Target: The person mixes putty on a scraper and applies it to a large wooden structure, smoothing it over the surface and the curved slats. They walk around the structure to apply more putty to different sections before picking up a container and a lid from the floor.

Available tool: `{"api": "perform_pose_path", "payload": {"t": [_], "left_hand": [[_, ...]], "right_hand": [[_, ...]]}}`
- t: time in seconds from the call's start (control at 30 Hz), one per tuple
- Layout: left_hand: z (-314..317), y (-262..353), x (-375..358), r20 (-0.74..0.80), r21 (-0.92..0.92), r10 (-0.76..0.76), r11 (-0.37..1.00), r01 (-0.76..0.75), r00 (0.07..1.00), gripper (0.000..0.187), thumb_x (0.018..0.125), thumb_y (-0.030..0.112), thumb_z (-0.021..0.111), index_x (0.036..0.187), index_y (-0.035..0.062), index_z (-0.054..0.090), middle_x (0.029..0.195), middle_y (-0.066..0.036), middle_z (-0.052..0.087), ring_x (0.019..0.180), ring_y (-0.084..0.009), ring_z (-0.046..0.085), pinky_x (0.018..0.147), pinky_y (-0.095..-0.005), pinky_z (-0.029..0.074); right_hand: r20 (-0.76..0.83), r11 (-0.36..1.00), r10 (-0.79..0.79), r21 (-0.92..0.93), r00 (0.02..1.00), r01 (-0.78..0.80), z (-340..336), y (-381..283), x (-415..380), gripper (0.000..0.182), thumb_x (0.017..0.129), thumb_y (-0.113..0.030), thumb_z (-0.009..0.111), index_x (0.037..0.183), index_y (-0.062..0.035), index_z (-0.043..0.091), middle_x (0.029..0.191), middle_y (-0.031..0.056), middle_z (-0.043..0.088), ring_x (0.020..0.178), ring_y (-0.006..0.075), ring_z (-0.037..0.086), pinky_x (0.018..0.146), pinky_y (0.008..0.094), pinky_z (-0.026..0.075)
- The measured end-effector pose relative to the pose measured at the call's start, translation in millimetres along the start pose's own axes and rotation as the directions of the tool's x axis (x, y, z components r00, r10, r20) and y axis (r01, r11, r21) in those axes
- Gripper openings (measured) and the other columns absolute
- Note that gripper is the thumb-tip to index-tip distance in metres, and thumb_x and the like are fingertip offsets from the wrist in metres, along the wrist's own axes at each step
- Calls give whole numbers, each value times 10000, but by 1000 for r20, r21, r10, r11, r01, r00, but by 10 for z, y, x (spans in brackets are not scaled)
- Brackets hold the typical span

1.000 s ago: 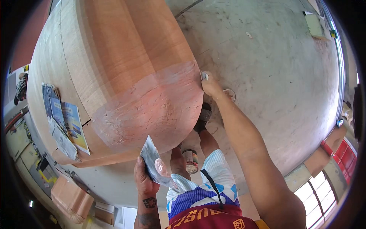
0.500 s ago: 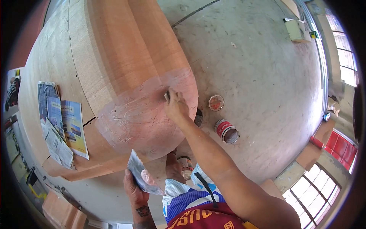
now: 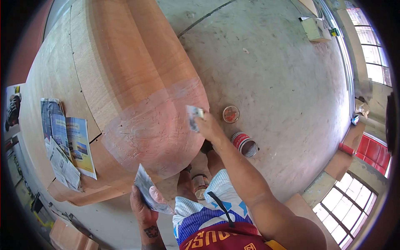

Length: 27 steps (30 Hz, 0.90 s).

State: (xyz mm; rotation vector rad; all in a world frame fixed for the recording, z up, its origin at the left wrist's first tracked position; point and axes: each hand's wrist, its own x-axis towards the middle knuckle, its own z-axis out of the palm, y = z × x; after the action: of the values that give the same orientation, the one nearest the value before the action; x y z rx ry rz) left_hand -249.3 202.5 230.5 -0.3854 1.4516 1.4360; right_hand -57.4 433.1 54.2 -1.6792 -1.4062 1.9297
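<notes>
My right hand (image 3: 210,126) is closed on a flat putty scraper (image 3: 193,118), its grey-white blade smeared and tilted up at the right edge of a pink putty patch (image 3: 152,129). That patch, ridged in places, covers the rounded near end of a large plywood form (image 3: 125,46). Low in the view, my left hand (image 3: 142,206) grips a thin grey mixing plate (image 3: 146,185) by its left edge. A lump of pink putty (image 3: 157,194) sits on the plate, just in front of my shorts.
Newspaper sheets (image 3: 80,146) lie on the form's left side. On the floor to the right are a round lid (image 3: 230,113) with reddish residue and a red-labelled can (image 3: 245,144). Another can (image 3: 200,186) stands by my feet. Cardboard (image 3: 338,166) lies near the right wall.
My right hand has moved right and slightly down, turning the scraper so its blade face shows. The left hand with the plate has shifted slightly left; the whole view has shifted a little.
</notes>
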Motion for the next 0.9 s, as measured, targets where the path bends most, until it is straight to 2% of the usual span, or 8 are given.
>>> {"api": "perform_pose_path", "payload": {"t": [0.13,0.23,0.47,0.57,0.67,0.73,0.8,0.9], "left_hand": [[62,-94,45,19,-23,-15,1000,15,1000,412,1042,414,510,1241,64,594,1049,-38,675,864,-145,663,720,-296,565],[144,-192,62,11,-1,-1,1000,1,1000,430,1041,414,509,1248,45,588,1063,-56,679,874,-165,668,731,-318,569],[126,-255,1,36,23,25,999,-26,999,446,1045,409,499,1245,22,596,1048,-95,686,890,-201,680,772,-339,578],[-46,-236,-25,56,-28,33,999,-32,998,477,1046,392,508,1282,-18,572,1180,-127,673,1030,-214,666,914,-363,542],[-7,-158,-76,-32,-20,32,999,-33,999,441,1041,420,509,1251,42,594,1044,-61,688,893,-158,676,754,-303,574],[-31,-135,-97,-45,-35,25,999,-27,999,435,1041,421,509,1248,48,593,1033,-50,686,882,-147,673,735,-297,574],[-144,-147,-93,-53,-23,27,999,-28,998,425,1041,423,509,1242,59,595,1005,-39,679,859,-134,667,698,-292,572],[-216,-106,-126,-21,5,26,1000,-26,999,420,1040,426,511,1238,66,598,992,-37,677,830,-130,664,672,-287,568]], "right_hand": [[-232,988,9,-151,973,-45,-270,289,321,356,914,-170,503,1165,45,635,1015,153,704,905,229,677,830,350,523],[-188,932,28,-351,982,-94,-437,157,589,466,941,-300,509,1289,1,579,1160,277,672,1083,416,656,927,460,508],[-204,786,152,-568,967,-244,2,-251,1119,537,906,-203,491,1394,9,416,1336,319,542,1206,454,583,1024,507,455],[-193,730,144,-641,971,-236,350,-406,1054,568,907,-198,498,1424,-10,359,1404,305,462,1206,483,565,1018,532,460],[-154,768,122,-612,981,-192,615,-408,978,579,904,-202,511,1433,-27,352,1422,286,427,1193,495,561,1001,542,469],[-129,798,105,-581,986,-161,777,-382,911,569,899,-202,520,1423,-32,379,1401,282,445,1182,496,562,992,543,472],[-42,760,-72,-649,997,27,1105,217,1203,538,898,-206,515,1397,-27,427,1366,291,479,1182,487,563,992,537,472],[-6,857,-90,-511,996,75,976,-162,847,477,909,-191,477,1359,-36,457,1314,300,515,1167,467,575,980,513,484]]}}
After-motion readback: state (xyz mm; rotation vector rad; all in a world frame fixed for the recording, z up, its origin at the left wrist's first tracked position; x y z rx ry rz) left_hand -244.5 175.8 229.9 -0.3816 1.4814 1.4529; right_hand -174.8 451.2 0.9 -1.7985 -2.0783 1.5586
